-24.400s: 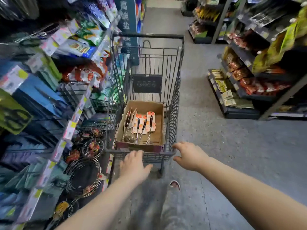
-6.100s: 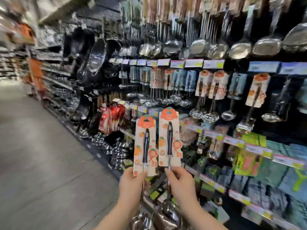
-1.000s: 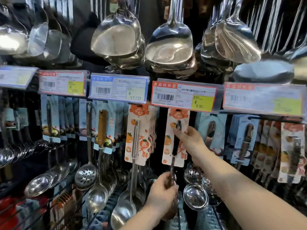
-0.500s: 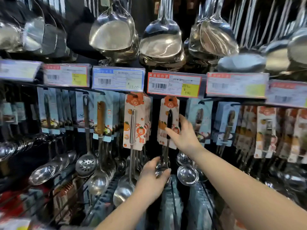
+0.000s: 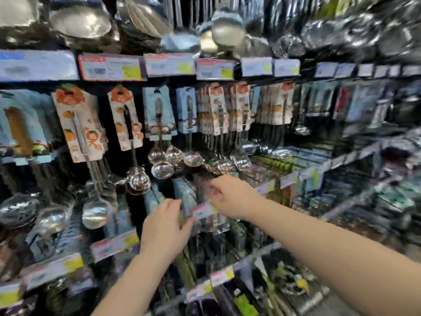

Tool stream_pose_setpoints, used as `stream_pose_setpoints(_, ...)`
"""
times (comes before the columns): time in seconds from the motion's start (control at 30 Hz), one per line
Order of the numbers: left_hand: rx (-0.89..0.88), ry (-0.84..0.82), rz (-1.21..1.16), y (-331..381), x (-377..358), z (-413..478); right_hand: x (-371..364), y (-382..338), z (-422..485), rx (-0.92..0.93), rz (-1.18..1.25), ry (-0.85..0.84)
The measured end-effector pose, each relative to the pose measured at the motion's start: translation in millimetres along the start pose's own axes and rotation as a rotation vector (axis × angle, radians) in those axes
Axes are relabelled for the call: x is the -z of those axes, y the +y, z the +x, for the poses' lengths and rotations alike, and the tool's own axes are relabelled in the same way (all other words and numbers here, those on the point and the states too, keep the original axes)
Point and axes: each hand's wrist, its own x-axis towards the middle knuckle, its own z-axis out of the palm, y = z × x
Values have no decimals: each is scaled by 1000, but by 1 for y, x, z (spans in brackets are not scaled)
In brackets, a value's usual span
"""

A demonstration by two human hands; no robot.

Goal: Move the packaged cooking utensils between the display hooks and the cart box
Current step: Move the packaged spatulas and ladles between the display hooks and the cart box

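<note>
- The display rack [image 5: 355, 153] fills the whole view. Everything on it hangs, so that each item faces the aisle and can be lifted straight off the front of its hook.
- Along the top hang bare steel ladles and spatulas [image 5: 79, 21], bowls downward. Their weight keeps them plumb.
- Below them runs a row of price labels [image 5: 111, 68], one above each hook, so a pack's place can be read from the tag over it.
- The packaged utensils hang beneath that row by the holes in their cards: a thick stack of orange-printed packs [image 5: 77, 124], then a single orange-printed ladle pack [image 5: 126, 119] alone on its hook, then blue-carded packs [image 5: 159, 112] to its right.
- The left hand [image 5: 164, 226] sits low in front of the shelf below, fingers loose and spread, gripping nothing that I can make out.
- The right hand [image 5: 232, 197] is just beside it and a little higher, likewise slack and empty. The blur hides whether its fingers touch the small shelf tag [image 5: 202, 209] between the two hands.
- The single ladle pack hangs above and to the left of both hands, clear of them. I judge it hung and let go, with the hands free for another pack.
- The cart box is out of sight.
</note>
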Motion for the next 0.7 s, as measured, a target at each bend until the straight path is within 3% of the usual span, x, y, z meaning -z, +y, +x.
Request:
stream_pose_setpoints(0.37, -296, -274, -38, 187, -108, -34, 21, 168, -185, -447, -30, -104)
stream_pose_setpoints(0.7, -557, -519, -90, 464, -226, -78, 49, 374, -374, -743, -82, -149)
